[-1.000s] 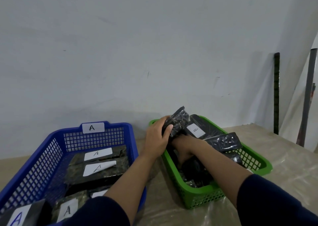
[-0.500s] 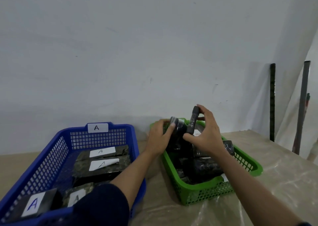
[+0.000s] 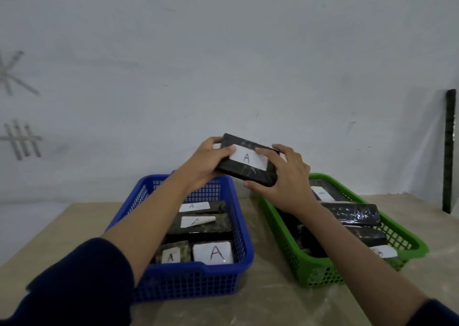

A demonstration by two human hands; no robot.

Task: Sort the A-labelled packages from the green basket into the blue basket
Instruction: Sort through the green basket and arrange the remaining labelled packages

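A black wrapped package [image 3: 248,170] with a white label marked A is held in the air between the two baskets. My left hand [image 3: 207,163] grips its left end and my right hand [image 3: 285,179] grips its right end. Its label faces me. Below on the left stands the blue basket [image 3: 198,273], which holds several black packages with A labels. To the right is the green basket [image 3: 320,273] with several black packages, some showing white labels.
Both baskets stand on a beige table covered with clear plastic [image 3: 273,306], close to a white wall. A dark upright bar [image 3: 449,152] leans on the wall at the far right. Tape marks [image 3: 21,139] are stuck on the wall at left.
Both hands have lifted a package out of the green basket and turned it flat so that its A label shows. It has moved left, up between the baskets.
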